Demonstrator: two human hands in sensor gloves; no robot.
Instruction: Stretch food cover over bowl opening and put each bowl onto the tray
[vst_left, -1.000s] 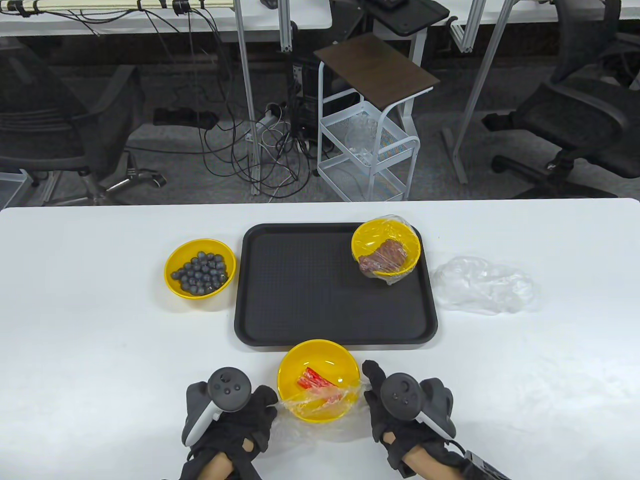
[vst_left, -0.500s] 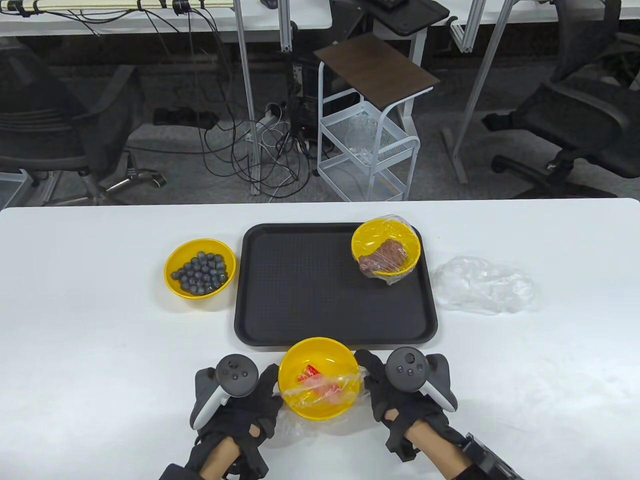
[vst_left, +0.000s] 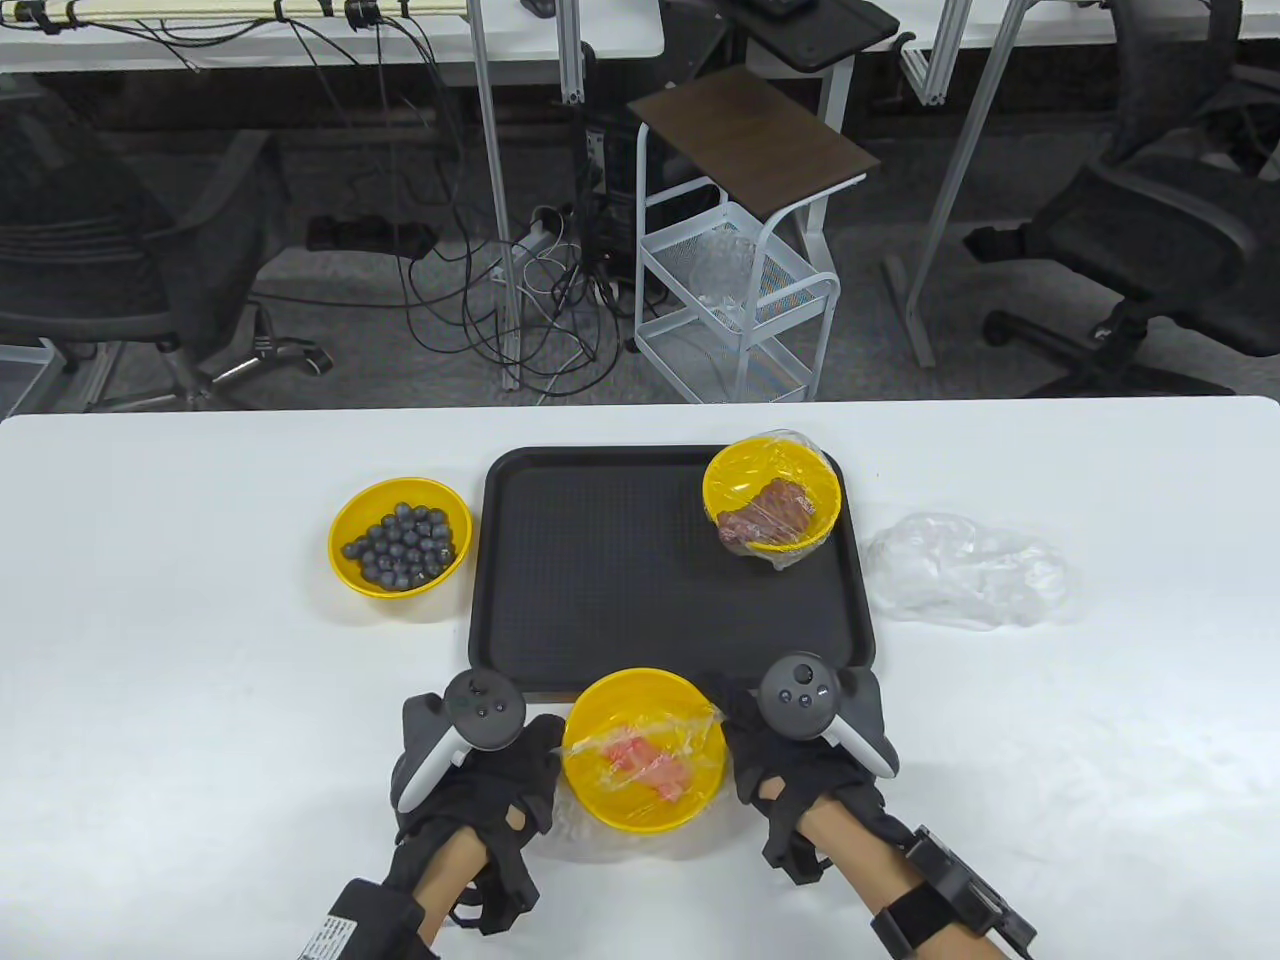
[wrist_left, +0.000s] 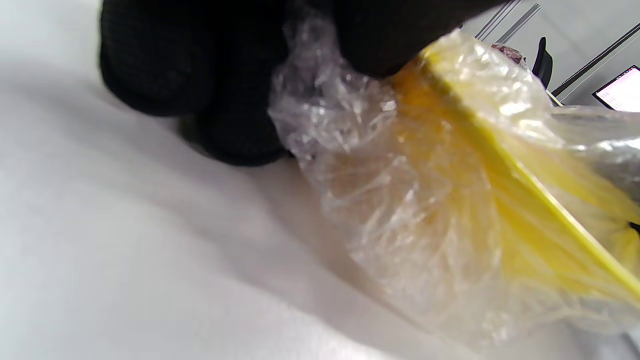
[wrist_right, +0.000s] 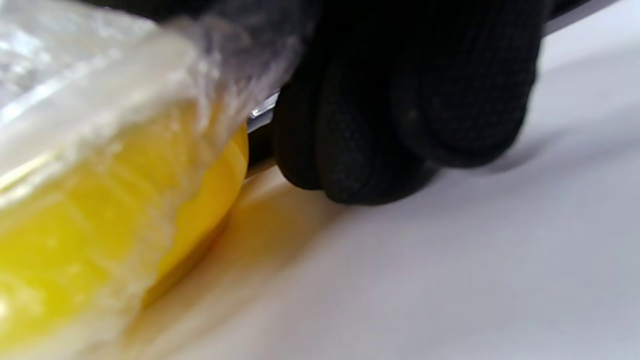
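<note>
A yellow bowl (vst_left: 645, 748) with red pieces inside sits on the white table just in front of the black tray (vst_left: 600, 570). A clear food cover (vst_left: 655, 740) lies stretched over most of its opening. My left hand (vst_left: 535, 760) pinches the cover at the bowl's left rim, and my right hand (vst_left: 740, 745) pinches it at the right rim. In the left wrist view the crumpled cover (wrist_left: 380, 165) wraps the bowl's side (wrist_left: 525, 200) under my fingers (wrist_left: 240, 115). In the right wrist view the cover (wrist_right: 125, 90) hangs over the bowl (wrist_right: 100, 220).
A covered yellow bowl (vst_left: 771, 500) with brown food stands at the tray's far right corner. An uncovered yellow bowl of dark balls (vst_left: 401, 548) sits left of the tray. Spare clear covers (vst_left: 965, 570) lie to the tray's right.
Both hands have moved away from me along the bowl's sides, pulling the cover from the near edge across most of the opening. The bowl slid slightly toward the tray.
</note>
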